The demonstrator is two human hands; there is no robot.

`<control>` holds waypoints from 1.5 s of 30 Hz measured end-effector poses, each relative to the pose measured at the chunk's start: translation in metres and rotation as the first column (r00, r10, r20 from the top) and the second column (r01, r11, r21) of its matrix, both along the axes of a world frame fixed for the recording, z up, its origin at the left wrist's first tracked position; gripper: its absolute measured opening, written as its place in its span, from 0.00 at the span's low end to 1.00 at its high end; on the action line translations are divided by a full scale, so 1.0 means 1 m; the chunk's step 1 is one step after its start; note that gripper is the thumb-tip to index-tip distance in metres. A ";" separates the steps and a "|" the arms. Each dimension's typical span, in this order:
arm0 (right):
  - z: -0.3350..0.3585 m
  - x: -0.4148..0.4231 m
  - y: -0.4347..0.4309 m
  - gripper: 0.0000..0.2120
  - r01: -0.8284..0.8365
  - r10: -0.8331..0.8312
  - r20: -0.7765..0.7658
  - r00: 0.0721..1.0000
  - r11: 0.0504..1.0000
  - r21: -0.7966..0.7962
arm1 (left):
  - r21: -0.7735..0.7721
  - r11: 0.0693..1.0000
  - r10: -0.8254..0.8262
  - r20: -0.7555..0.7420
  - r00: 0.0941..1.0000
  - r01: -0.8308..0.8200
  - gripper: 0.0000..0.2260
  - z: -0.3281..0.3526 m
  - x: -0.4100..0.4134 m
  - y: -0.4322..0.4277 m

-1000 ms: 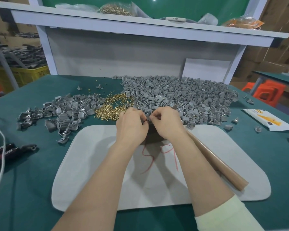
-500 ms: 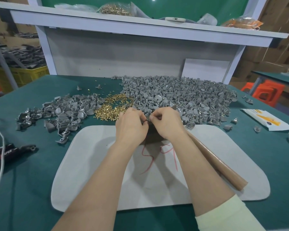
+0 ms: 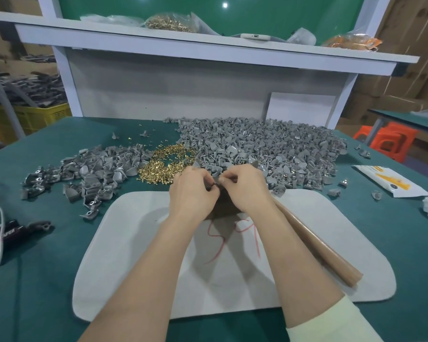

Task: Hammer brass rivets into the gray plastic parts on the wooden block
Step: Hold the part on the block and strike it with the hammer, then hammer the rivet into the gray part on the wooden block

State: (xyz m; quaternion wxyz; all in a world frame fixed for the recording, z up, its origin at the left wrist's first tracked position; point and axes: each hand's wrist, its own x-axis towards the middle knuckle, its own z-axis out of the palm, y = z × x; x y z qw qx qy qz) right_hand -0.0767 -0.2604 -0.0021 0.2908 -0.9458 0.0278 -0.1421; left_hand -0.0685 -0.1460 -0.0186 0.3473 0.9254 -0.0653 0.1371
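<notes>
Hands unmoved since a second ago; part not seated yet.
Left hand (image 3: 193, 191) and right hand (image 3: 245, 188) both stay pinched on one gray part (image 3: 217, 180) over the wooden block (image 3: 224, 206); hammer (image 3: 316, 240) lies unheld.

I see mat (image 3: 134, 267) at centre of surface (image 3: 47, 280), toward near edge. Block (image 3: 224, 208) on mat's far part, under left hand (image 3: 193, 191) and right hand (image 3: 245, 188); part (image 3: 217, 181) pinched between their fingers. Hammer handle (image 3: 319, 245) on mat, right of block, butt toward me. Rivets (image 3: 163, 166) behind mat. Big parts pile (image 3: 269, 146) right of rivets, smaller pile (image 3: 97, 171) left. Pliers (image 3: 10, 230) far left, packet (image 3: 391, 181) far right. Shelf (image 3: 208, 48) above, at back.
</notes>
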 end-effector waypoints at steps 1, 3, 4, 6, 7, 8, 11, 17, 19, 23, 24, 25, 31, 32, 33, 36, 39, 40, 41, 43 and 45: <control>0.001 0.000 -0.001 0.10 -0.012 0.012 -0.013 1.000 1.000 -0.009 | -0.005 1.000 -0.001 0.000 1.000 0.001 0.04 0.000 0.000 0.000; 0.003 0.001 -0.004 0.11 -0.052 0.051 -0.045 0.998 0.998 -0.028 | -0.016 1.000 -0.008 0.000 1.000 0.008 0.04 0.000 0.000 0.000; 0.003 0.001 -0.005 0.11 -0.073 0.072 -0.046 0.996 0.997 -0.004 | -0.021 1.000 -0.010 0.001 1.000 0.010 0.03 0.001 -0.001 -0.001; 0.006 0.000 -0.012 0.11 -0.071 0.076 -0.021 0.997 0.982 0.172 | -0.032 0.999 -0.009 0.001 1.000 0.009 0.01 0.002 -0.002 0.000; 0.007 0.000 -0.018 0.12 -0.025 0.024 0.008 1.000 0.969 0.247 | -0.033 0.999 -0.004 0.002 1.000 0.004 0.02 0.002 -0.002 0.000; 0.006 -0.001 -0.026 0.12 0.053 -0.065 0.038 0.997 0.965 0.257 | -0.029 1.000 0.003 0.002 1.000 -0.003 0.03 0.002 -0.002 0.001; 0.005 -0.005 -0.053 0.09 0.303 -0.305 -0.052 0.951 0.952 -0.043 | -0.018 1.000 0.015 -0.006 1.000 -0.015 0.04 0.003 -0.001 0.004; -0.005 0.005 -0.060 0.09 0.206 -0.249 -0.387 0.888 0.967 -0.148 | -0.034 0.999 0.001 -0.029 1.000 -0.001 0.02 0.003 0.000 0.004; -0.004 0.002 -0.061 0.07 0.221 -0.245 -0.337 0.909 0.969 -0.106 | -0.040 0.999 0.006 -0.028 1.000 -0.007 0.05 0.003 -0.001 0.004; 0.006 -0.010 -0.062 0.06 0.222 -0.213 -0.124 0.969 0.973 0.069 | -0.041 0.994 0.102 -0.039 0.994 -0.104 0.07 0.001 0.004 0.009; 0.011 -0.013 -0.061 0.07 0.184 -0.179 -0.053 0.982 0.977 0.111 | -0.051 0.991 0.119 -0.046 0.992 -0.121 0.06 0.001 0.005 0.010; 0.015 -0.016 -0.058 0.10 0.127 -0.128 0.001 0.992 0.984 0.128 | -0.063 0.990 0.127 -0.057 0.990 -0.130 0.05 0.001 0.005 0.010; 0.026 -0.025 -0.037 0.23 -0.082 0.082 0.145 0.986 0.997 -0.006 | -0.096 0.984 0.137 -0.108 0.985 -0.147 0.04 0.002 0.005 0.014; 0.027 -0.026 -0.037 0.23 -0.078 0.077 0.177 0.981 0.997 -0.001 | -0.108 0.983 0.140 -0.114 0.984 -0.152 0.05 0.002 0.005 0.014; 0.028 -0.028 -0.037 0.23 -0.069 0.069 0.204 0.977 0.998 -0.007 | -0.121 0.980 0.141 -0.117 0.983 -0.155 0.07 0.002 0.005 0.015; 0.032 -0.033 -0.039 0.23 -0.084 0.102 0.167 0.981 0.990 -0.110 | -0.161 0.975 0.135 -0.133 0.982 -0.156 0.11 0.003 0.005 0.014; 0.032 -0.033 -0.037 0.23 -0.159 0.160 -0.011 0.987 0.972 -0.175 | -0.171 0.974 0.122 -0.147 0.982 -0.147 0.08 0.003 0.008 0.014; 0.032 -0.034 -0.037 0.23 -0.156 0.154 -0.022 0.988 0.970 -0.186 | -0.176 0.974 0.121 -0.149 0.981 -0.146 0.07 0.003 0.007 0.014; 0.033 -0.034 -0.037 0.23 -0.144 0.147 0.001 0.989 0.971 -0.192 | -0.180 0.973 0.119 -0.149 0.982 -0.145 0.08 0.003 0.007 0.014; 0.034 -0.037 -0.035 0.23 -0.099 0.120 0.120 0.985 0.981 -0.164 | -0.173 0.975 0.119 -0.135 0.984 -0.142 0.10 0.003 0.007 0.013; 0.035 -0.035 -0.033 0.24 -0.082 0.105 0.203 0.973 0.990 -0.119 | -0.175 0.973 0.126 -0.126 0.984 -0.147 0.13 0.003 0.007 0.013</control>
